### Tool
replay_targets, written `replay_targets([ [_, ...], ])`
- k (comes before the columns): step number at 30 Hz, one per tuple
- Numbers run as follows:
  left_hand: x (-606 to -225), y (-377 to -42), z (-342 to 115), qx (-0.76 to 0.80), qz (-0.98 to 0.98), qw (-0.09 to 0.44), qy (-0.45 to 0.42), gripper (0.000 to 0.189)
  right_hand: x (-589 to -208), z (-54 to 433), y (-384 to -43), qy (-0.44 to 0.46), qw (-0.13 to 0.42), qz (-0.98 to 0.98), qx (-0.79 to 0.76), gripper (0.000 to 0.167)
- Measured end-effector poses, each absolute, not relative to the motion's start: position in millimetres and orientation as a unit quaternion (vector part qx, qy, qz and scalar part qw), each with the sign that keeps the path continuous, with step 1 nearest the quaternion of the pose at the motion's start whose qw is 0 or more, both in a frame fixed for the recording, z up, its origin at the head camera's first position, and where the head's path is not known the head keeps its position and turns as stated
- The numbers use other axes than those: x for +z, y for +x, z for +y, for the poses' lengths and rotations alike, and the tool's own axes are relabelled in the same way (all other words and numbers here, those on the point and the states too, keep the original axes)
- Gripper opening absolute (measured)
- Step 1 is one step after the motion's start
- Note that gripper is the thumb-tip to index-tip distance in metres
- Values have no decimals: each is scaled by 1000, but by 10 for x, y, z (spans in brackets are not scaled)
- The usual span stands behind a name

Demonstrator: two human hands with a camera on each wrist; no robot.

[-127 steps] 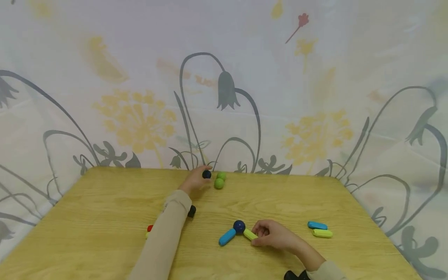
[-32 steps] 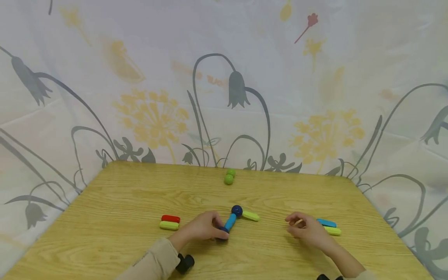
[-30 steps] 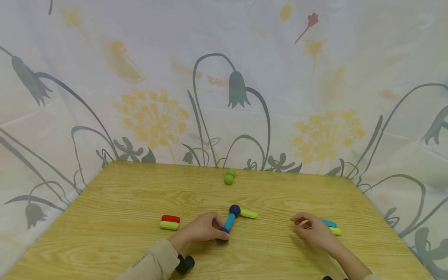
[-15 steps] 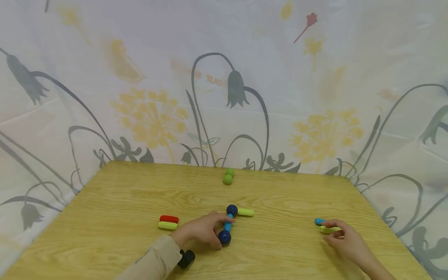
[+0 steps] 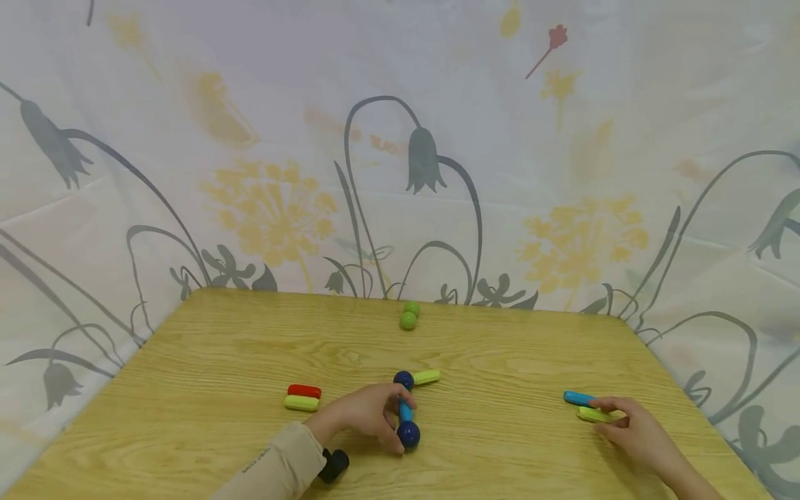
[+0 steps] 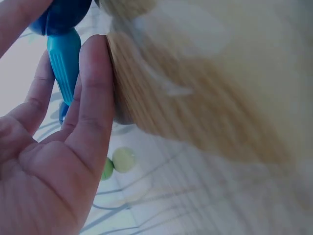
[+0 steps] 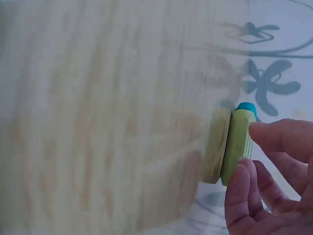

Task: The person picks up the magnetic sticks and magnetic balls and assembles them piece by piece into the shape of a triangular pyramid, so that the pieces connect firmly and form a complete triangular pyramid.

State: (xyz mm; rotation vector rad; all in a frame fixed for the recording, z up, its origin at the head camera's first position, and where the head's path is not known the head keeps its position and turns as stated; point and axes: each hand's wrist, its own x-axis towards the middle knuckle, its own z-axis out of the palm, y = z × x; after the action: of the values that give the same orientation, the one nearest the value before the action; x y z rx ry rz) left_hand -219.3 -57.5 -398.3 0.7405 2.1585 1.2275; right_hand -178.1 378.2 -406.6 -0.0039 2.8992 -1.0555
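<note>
In the head view my left hand (image 5: 365,414) grips the blue magnetic building rod (image 5: 406,412), which joins two dark blue balls. Its thumb reaches the near ball (image 5: 409,435), and its fingers curl over the rod toward the far ball (image 5: 403,380). A yellow-green rod (image 5: 428,377) extends right from that far ball. In the left wrist view the fingers surround the blue rod (image 6: 64,61) below a ball (image 6: 66,14). On the right, my right hand (image 5: 637,434) pinches another yellow-green rod (image 5: 592,414) by its right end; a second blue rod (image 5: 578,398) lies just beyond it.
A red rod (image 5: 304,391) and a yellow-green rod (image 5: 302,403) lie side by side left of my left hand. Two green balls (image 5: 408,320) stand near the back edge of the wooden table (image 5: 250,333). A flower-printed curtain (image 5: 275,139) hangs behind.
The left hand brought a second dark blue ball to the blue rod's near end, then moved its fingers along the rod, turning the linked pieces. The right hand left the assembly and reached the rods at right.
</note>
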Motion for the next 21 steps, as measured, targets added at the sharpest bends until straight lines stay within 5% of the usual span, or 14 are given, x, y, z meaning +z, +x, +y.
replay_targets([
  [8, -3956, -2177, -562, 431, 812, 268, 289, 51, -4080, 3770, -1826, -30, 40, 966, -253, 32],
  [21, -3966, -2147, -532, 420, 825, 249, 286, 36, -4096, 3256, -1742, -95, 80, 923, -365, 38],
])
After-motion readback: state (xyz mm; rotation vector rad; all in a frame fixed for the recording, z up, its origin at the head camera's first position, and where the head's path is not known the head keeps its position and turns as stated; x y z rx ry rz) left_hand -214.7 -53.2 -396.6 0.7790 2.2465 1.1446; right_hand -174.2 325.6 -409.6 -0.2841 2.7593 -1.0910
